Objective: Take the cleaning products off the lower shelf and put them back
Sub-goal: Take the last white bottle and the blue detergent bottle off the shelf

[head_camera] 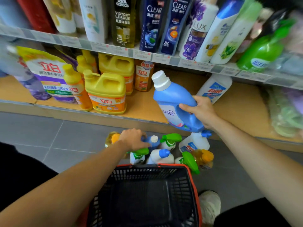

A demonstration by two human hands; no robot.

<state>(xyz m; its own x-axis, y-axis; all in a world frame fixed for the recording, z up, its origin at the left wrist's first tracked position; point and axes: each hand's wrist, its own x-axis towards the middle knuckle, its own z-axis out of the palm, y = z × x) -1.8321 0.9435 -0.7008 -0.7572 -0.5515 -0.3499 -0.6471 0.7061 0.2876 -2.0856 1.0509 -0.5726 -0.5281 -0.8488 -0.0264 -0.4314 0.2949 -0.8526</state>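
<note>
My right hand grips a blue detergent bottle with a white cap by its handle, tilted in the air over the front of the lower shelf. My left hand grips a second blue bottle with a white cap in a cluster of bottles on the floor: green-trigger sprays, white bottles with blue caps and yellow bottles with orange caps. A white bottle with a blue label stands at the back of the shelf.
Yellow jugs, orange bottles and purple refill bags fill the shelf's left. Shampoo bottles line the upper shelf. A black basket with a red rim sits on the grey floor below my arms; my shoe is beside it.
</note>
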